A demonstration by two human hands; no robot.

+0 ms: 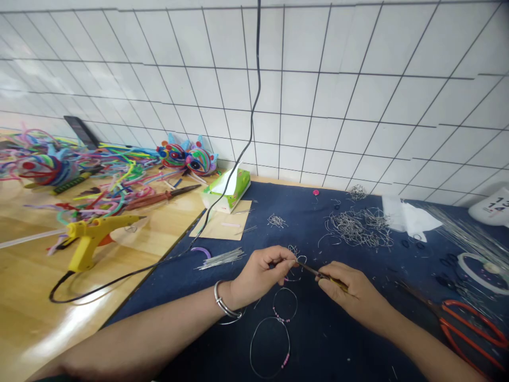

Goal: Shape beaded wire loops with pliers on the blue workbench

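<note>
In the head view, a dark blue cloth (302, 212) lies beneath both hands, and to the left of the left hand (262, 273) it gives way to a glossy wooden tabletop (24, 276). Beyond the hands stands a wall of white tiles (302, 90) with dark joints, crossed by a hanging black cord (258, 63).

The pliers (308, 268) are in the right hand (348, 292), whose fingers are closed around the yellowish handle. Their long axis runs from that hand towards the left one, the dark tip pointing left and slightly away from the person, reaching the left fingertips. The left hand pinches a thin wire piece (303, 259) between thumb and forefinger (its exact shape is too fine to make out).

Just nearer the person than the left hand lie two wire rings (289, 345) with pink beads, one smaller and one larger. Beyond the right hand is a tangled wire heap (358, 228); to its right are red-handled scissors (473, 323). Left of the left hand are straight wires (222, 258) and, farther off on the wood, a yellow glue gun (85, 244).
</note>
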